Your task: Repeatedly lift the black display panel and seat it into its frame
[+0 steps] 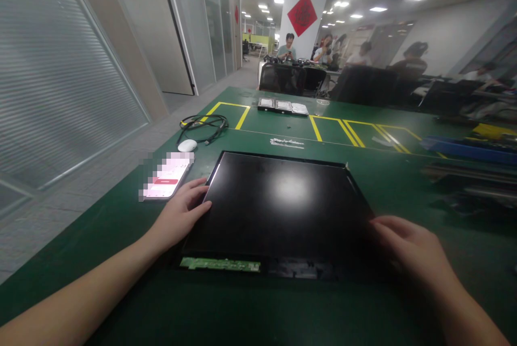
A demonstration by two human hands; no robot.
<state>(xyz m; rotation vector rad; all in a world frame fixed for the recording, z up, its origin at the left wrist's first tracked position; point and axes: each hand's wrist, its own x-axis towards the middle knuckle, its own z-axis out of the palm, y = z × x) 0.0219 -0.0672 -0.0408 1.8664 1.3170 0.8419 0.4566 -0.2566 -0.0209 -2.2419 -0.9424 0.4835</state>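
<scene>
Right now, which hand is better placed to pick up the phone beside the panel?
Probably the left hand: it rests on the black panel's left edge, right beside the phone; the right hand is across the panel.

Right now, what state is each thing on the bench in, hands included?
Display panel: flat on the green mat, dark glossy face up, green circuit strip exposed at its near edge.
Left hand: open, fingers on the panel's left edge.
Right hand: open, fingers at the panel's right edge.
Phone: lying flat, screen lit.
Mouse: resting on the mat.
Cable: loosely coiled, unplugged end free.
Hard drives: lying flat in a row.
</scene>
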